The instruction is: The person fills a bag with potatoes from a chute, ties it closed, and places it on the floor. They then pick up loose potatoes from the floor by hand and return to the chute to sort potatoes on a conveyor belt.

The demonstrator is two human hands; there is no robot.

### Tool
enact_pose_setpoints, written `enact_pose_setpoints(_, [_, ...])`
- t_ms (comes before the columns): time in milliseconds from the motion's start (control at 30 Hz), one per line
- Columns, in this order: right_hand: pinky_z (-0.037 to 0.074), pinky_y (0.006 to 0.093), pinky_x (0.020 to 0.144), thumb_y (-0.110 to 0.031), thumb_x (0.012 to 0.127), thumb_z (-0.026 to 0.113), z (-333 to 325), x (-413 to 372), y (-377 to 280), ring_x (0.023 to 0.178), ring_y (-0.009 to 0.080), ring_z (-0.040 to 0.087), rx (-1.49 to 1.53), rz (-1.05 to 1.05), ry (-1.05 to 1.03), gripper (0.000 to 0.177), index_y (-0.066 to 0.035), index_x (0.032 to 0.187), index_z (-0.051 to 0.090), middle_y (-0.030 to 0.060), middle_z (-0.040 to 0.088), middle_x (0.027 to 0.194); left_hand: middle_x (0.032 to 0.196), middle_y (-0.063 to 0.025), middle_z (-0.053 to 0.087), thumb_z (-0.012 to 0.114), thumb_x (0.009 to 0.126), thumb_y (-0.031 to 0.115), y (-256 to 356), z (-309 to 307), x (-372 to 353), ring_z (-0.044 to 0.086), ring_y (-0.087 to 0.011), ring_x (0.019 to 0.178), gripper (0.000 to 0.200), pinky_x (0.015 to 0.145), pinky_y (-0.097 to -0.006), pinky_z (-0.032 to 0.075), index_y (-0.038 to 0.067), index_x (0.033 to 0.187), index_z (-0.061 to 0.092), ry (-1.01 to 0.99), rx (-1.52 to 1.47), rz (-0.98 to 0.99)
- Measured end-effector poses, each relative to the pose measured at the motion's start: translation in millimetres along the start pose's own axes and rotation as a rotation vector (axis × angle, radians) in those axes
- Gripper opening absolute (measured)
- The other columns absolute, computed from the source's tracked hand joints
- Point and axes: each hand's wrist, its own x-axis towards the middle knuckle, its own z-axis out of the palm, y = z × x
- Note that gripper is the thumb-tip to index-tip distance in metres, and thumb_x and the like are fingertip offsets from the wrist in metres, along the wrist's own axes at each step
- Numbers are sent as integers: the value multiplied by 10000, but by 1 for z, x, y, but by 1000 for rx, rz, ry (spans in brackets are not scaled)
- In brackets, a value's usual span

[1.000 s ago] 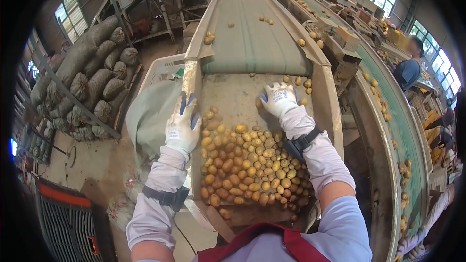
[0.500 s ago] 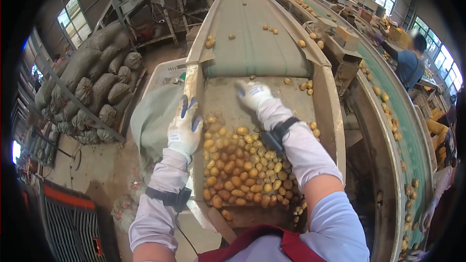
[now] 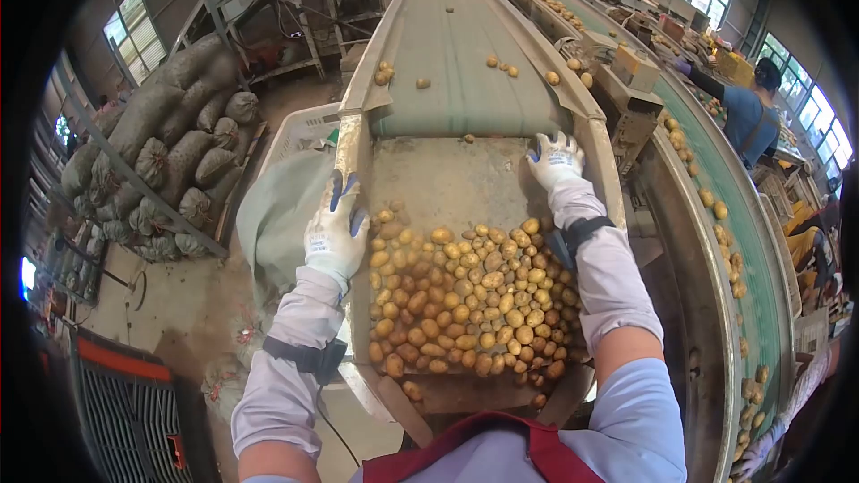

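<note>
Many potatoes (image 3: pixel 483 295) lie in a heap on the lower part of a metal chute (image 3: pixel 447 174), below the end of a green conveyor belt (image 3: pixel 456 63). My left hand (image 3: pixel 333 231), in a white glove with blue fingertips, rests on the chute's left side wall with its fingers apart. Near the upper right corner of the chute is my gloved right hand (image 3: pixel 557 161), fingers spread over the spot beside the right wall. Potatoes under that palm, if any, are hidden. A single small potato (image 3: pixel 469 139) sits at the belt's lower edge.
Stacked full sacks (image 3: pixel 170 139) stand at the left, beyond a white crate (image 3: pixel 300 130) and a grey cloth (image 3: pixel 286 215). On the right, a second green belt (image 3: pixel 747 277) carries potatoes. A person in blue (image 3: pixel 752 116) works beside it; another person's sleeved arm (image 3: pixel 805 394) shows lower right.
My right hand has moved right, from the chute's upper middle to its right wall. More potatoes now show on the heap's right side. My left hand stays on the left wall.
</note>
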Motion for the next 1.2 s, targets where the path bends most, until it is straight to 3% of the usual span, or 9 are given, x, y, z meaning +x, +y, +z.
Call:
enact_pose_setpoints(167, [343,482,1046,-437,834,575,7,-13,-37,1273,343,435,303,-295,-332,464,-161,1207,596,151,513,1324,1420,-176,410,621,837,195,1,-1,3,513,-331,1189,560,980,-411,425,198,1372,454,14,-38,6])
enact_pose_setpoints(367, [478,368,912,-283,846,606,10,8,-107,1037,254,625,945,122,-564,466,-146,1286,533,150,638,1137,1413,-163,422,623,833,198,2,-1,-1,496,-323,1212,544,992,-401,417,196,1356,473,18,-37,-11])
enact_pose_setpoints(433, [487,353,896,-254,847,619,28,-17,-140,1018,232,635,988,-613,-627,446,-183,1283,548,130,660,1091,1409,-165,427,629,825,200,1,-3,-1,490,-321,1219,548,993,-402,415,197,1352,478,0,-54,-23])
enact_pose_setpoints(500, [492,350,889,-271,856,612,-2,-37,-153,1018,240,636,976,-718,-761,410,-200,1259,574,128,659,1112,1409,-165,427,634,821,200,-3,1,-2,490,-319,1220,554,994,-400,415,196,1352,478,9,-53,-11])
enact_pose_setpoints(700, [481,402,897,-364,869,542,23,21,-97,1030,331,613,739,70,-128,374,-84,1097,638,182,641,1104,1420,-162,414,637,825,189,3,-5,0,448,-320,1263,545,1032,-389,385,179,1348,482,-37,-95,-68])
enact_pose_setpoints(767, [483,395,895,-340,866,565,27,30,-97,1025,323,619,701,115,-299,377,-74,1128,623,174,647,1102,1404,-173,429,658,799,200,0,-4,1,490,-320,1219,572,1003,-396,409,180,1344,483,-19,-81,-48])
enact_pose_setpoints(900, [485,391,906,-292,846,606,-17,-29,-142,1045,300,620,933,-550,-731,424,-160,1247,573,147,643,1142,1402,-171,431,663,795,202,-4,0,1,485,-320,1225,581,1009,-394,407,185,1346,480,-1,-69,-22])
enact_pose_setpoints(1000, [472,359,935,-325,842,593,9,-30,-147,1077,296,603,901,-782,-459,456,-220,1284,548,138,622,1183,1409,-166,425,663,795,201,-2,-1,-3,473,-320,1239,581,1016,-393,403,185,1346,480,-21,-83,-44])
enact_pose_setpoints(1200, [175,602,1083,-512,835,555,2,-74,-101,1349,390,286,190,-744,-340,619,-276,1391,419,151,320,1466,1413,-165,425,642,820,202,-9,6,-6,454,-330,1259,530,1028,-387,396,182,1331,502,22,-155,-39])
